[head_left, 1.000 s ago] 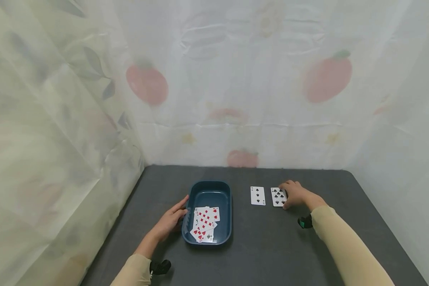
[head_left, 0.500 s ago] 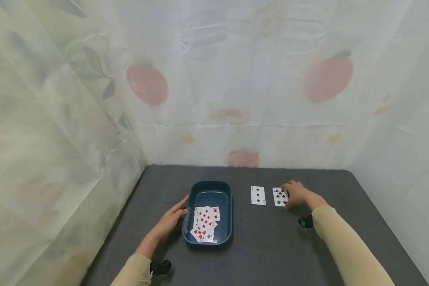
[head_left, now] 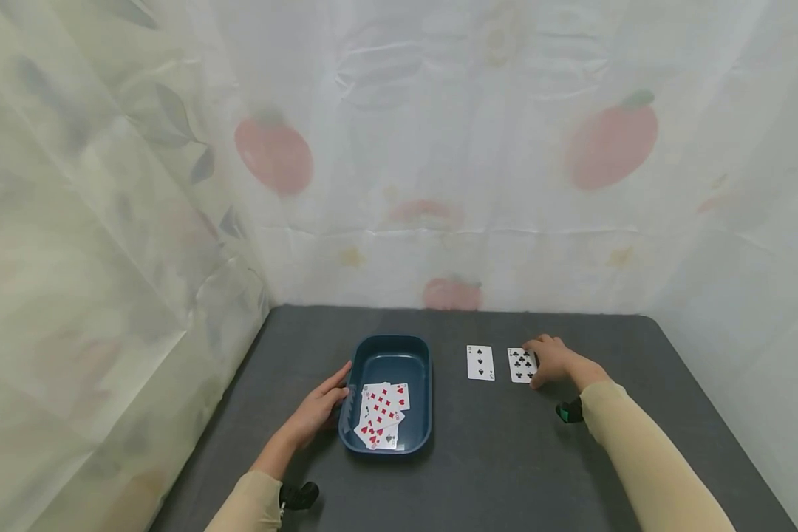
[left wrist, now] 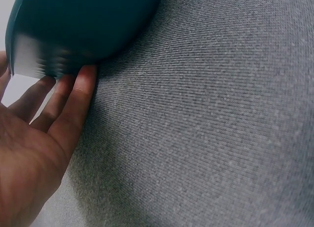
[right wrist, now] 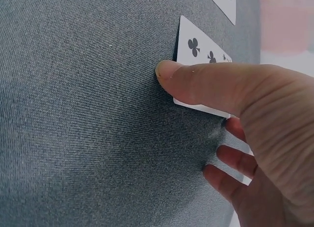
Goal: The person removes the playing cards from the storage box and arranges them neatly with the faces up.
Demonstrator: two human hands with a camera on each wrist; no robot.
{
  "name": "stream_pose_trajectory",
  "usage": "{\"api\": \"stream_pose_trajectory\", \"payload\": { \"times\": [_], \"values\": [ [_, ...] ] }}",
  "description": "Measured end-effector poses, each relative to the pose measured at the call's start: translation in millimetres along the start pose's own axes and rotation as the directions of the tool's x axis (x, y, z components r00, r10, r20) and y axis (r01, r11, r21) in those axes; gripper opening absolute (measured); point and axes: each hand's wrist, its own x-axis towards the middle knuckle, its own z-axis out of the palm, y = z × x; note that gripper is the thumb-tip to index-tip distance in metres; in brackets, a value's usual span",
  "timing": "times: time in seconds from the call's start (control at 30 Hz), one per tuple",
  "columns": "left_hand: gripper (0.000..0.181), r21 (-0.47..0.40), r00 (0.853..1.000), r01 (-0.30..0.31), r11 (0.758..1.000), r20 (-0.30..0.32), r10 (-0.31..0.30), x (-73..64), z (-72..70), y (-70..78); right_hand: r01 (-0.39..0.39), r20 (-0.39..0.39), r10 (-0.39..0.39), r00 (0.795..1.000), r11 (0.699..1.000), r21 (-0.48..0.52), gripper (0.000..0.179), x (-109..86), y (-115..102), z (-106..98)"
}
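Note:
My right hand (head_left: 557,364) pinches a clubs playing card (head_left: 520,366) lying face up on the dark grey table. Its thumb (right wrist: 196,82) is over the near edge in the right wrist view; the fingers reach the far edge in the head view, and the index finger is mostly hidden in the wrist view. A three of spades (head_left: 481,363) lies a short gap to the left. The left hand (head_left: 312,415) rests its extended fingertips against the outer left side of a dark blue tray (head_left: 431,399). Several overlapping cards (head_left: 381,414) lie face up inside the tray.
The table (head_left: 492,451) has a patterned curtain (head_left: 505,185) behind its far edge and sheets hanging at both sides. A black band (head_left: 299,496) is at the left wrist and another (head_left: 568,411) at the right.
The right hand has slid the clubs card slightly right, widening its gap to the three of spades; over the last half second it stays put. The left hand and tray keep their place.

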Motion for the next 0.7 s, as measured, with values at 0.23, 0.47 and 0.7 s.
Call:
{"api": "stream_pose_trajectory", "payload": {
  "times": [0.23,0.47,0.7],
  "values": [
    [0.055,0.012,1.000,0.002,1.000,-0.005,-0.001,0.9,0.0,-0.6,0.006,-0.002,-0.006,1.000,1.000,-0.002,0.079,0.9,1.7,0.5],
    [0.055,0.013,1.000,0.000,1.000,-0.005,0.000,0.7,0.7,-1.5,0.010,-0.001,-0.010,1.000,1.000,-0.005,0.079,0.7,1.9,0.4],
    [0.055,0.007,1.000,0.000,1.000,-0.005,0.000,0.4,1.1,-1.8,0.002,0.010,-0.002,1.000,1.000,-0.004,0.079,-1.2,0.0,-1.3]
  ]
}}
